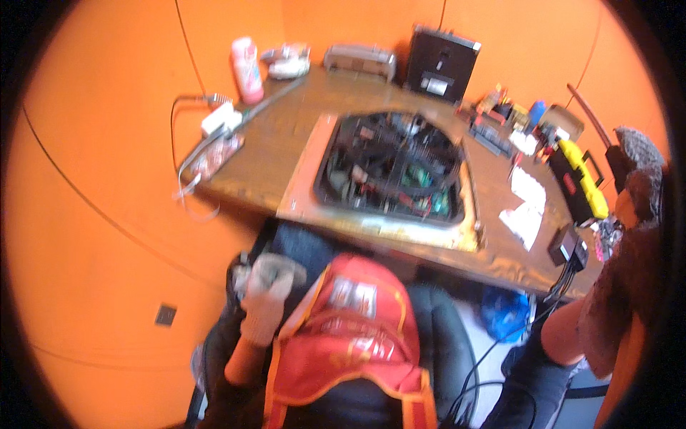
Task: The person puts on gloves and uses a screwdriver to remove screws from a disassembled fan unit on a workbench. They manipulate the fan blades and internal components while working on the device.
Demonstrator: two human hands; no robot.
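My left hand [270, 289], in a pale knit glove with a grey coating, is low on the left beside my red apron [357, 304]. It is near a dark armrest, apart from the table. Motion blur smears its fingers, so whether it holds anything does not show. My right hand is out of the picture. In front of me a square frame-mounted unit [386, 168] lies on the wooden table [268, 161]. A round black grille sits in its pale, stained metal frame [304, 179], and green and dark parts show inside.
A pink bottle [248, 71] and a black box [441, 64] stand at the back. Loose tools and a yellow-black toolbox [577, 179] lie right, near white papers [527, 207]. Cables hang from a black adapter [569, 247]. Another person's brown sleeve [604, 314] is at far right.
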